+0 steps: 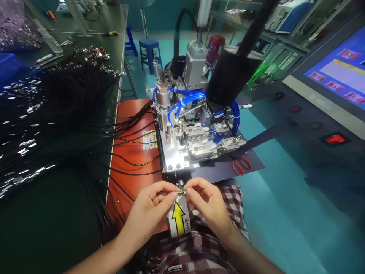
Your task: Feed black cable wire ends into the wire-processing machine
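Observation:
Both hands meet at the lower middle, in front of a metal machine (176, 156). My left hand (151, 207) pinches one side of some thin coloured wires (180, 192), green and red among them. The fingers of my right hand (207, 201) close on the other side, at a small end too tiny to make out clearly. Just beneath the fingertips is a white label with a yellow arrow (178, 219). A small metal part (180, 183) of the machine lies just beyond the fingertips.
Black cables (137, 172) cross an orange-red plate (128, 190) from a large cable bundle (65, 87) at left. Red-handled scissors (242, 166) lie right of the machine. A black cylinder (228, 76) hangs above it. A control screen (339, 72) stands at right; stools (150, 53) are behind.

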A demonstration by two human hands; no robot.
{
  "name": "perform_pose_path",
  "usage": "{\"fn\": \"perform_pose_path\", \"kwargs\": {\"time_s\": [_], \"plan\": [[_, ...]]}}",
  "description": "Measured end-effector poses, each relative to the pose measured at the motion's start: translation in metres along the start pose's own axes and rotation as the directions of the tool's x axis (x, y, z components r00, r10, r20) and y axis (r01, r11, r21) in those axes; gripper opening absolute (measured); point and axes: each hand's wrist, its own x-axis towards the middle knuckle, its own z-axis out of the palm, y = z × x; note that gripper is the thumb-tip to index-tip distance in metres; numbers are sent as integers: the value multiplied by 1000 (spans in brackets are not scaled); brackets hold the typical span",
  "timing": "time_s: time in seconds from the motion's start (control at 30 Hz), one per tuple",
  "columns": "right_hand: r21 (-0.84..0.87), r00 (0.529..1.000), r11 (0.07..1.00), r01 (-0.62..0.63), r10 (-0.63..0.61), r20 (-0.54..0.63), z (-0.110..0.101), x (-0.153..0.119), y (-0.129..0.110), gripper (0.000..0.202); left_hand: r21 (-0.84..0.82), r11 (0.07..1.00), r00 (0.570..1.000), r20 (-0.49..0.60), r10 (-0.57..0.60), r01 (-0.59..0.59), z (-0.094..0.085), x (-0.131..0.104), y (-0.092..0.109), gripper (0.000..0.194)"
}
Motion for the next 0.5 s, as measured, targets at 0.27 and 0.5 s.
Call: {"fn": "perform_pose_path", "kwargs": {"time_s": [0.27,0.5], "plan": [[-12,999,1000,-13,14,47,4,-2,4,16,58,998,1000,2,-22,22,-1,0,-1,21],[-82,998,997,2,3,56,4,-3,4,16,70,997,1000,3,-20,20,-3,2,-4,21]]}}
